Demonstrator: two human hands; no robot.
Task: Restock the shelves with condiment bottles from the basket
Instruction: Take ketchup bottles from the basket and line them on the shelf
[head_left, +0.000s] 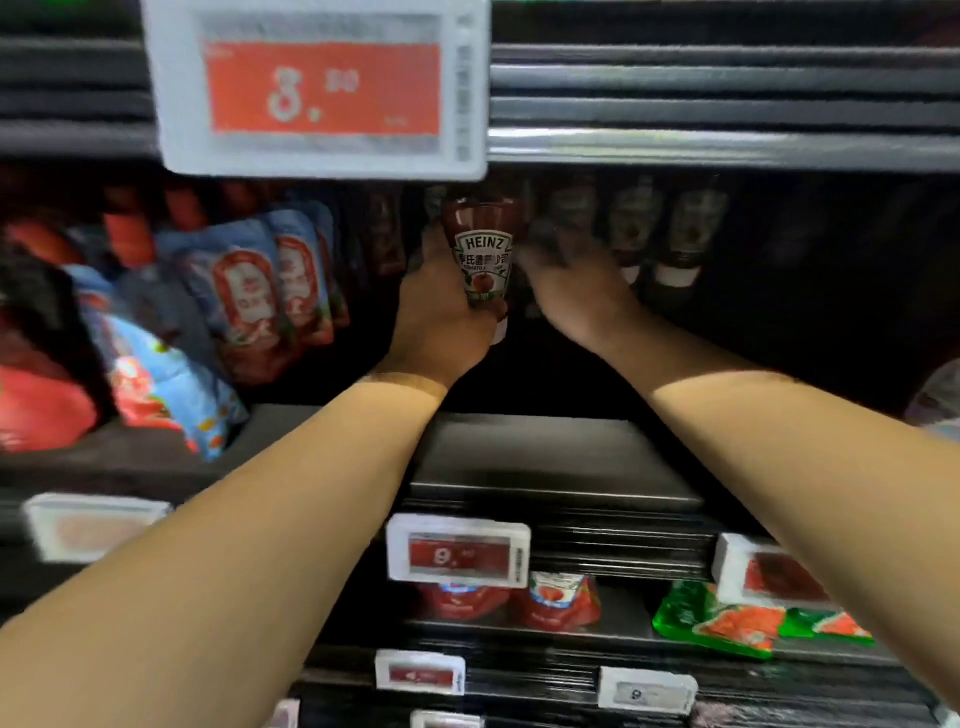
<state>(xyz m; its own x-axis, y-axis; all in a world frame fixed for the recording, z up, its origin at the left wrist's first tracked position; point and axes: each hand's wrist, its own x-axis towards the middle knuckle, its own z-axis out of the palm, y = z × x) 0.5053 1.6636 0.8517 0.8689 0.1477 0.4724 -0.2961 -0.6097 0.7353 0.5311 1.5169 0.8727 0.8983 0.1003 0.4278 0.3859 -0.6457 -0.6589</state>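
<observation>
My left hand (441, 317) grips a Heinz ketchup bottle (484, 254), cap down, deep inside the dark middle shelf (550, 457). Just to its right, my right hand (571, 280) reaches among the ketchup bottles standing at the back; its fingers are blurred and lost in shadow. A row of the same bottles (680, 234) stands to the right of that hand. The basket is out of view.
Blue and red sauce pouches (260, 291) fill the shelf's left side. A big red price tag (322, 88) hangs from the shelf above. Smaller price tags (457, 556) line the shelf's front edge. Red and green sachets (717, 618) lie on the lower shelf.
</observation>
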